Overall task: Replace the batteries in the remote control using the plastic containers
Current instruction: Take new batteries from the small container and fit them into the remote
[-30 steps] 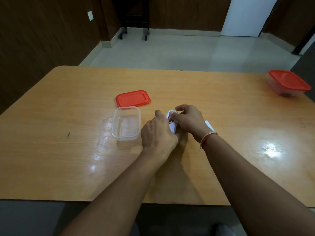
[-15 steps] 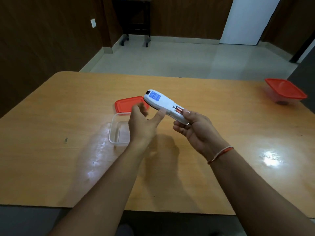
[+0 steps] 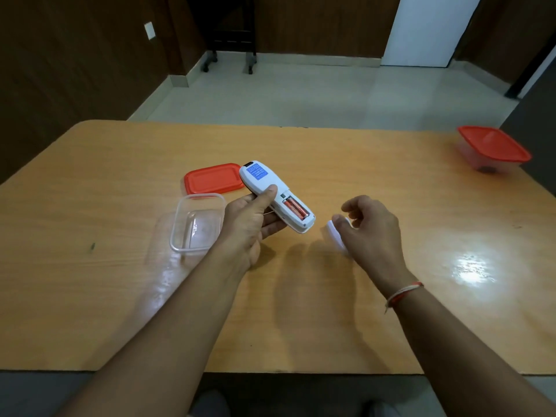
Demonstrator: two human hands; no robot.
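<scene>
My left hand [image 3: 251,224] grips a white remote control [image 3: 270,191] back side up above the table, its blue label facing me. The battery bay is uncovered and two orange batteries [image 3: 296,208] lie in it. My right hand [image 3: 370,227] is low over the table to the right, thumb pressed on the white battery cover [image 3: 334,235]. An uncovered clear plastic container [image 3: 197,222] stands left of my left hand, with its red lid [image 3: 213,179] lying flat just behind it.
A second clear container with a red lid on [image 3: 493,149] stands at the table's far right edge, something dark inside. The wooden table [image 3: 90,281] has a glare patch at the right. Beyond it are a tiled floor and a wheeled stand.
The remote went from the table up into the air and passed from my right hand to my left. The right hand has come away to the right with the battery cover.
</scene>
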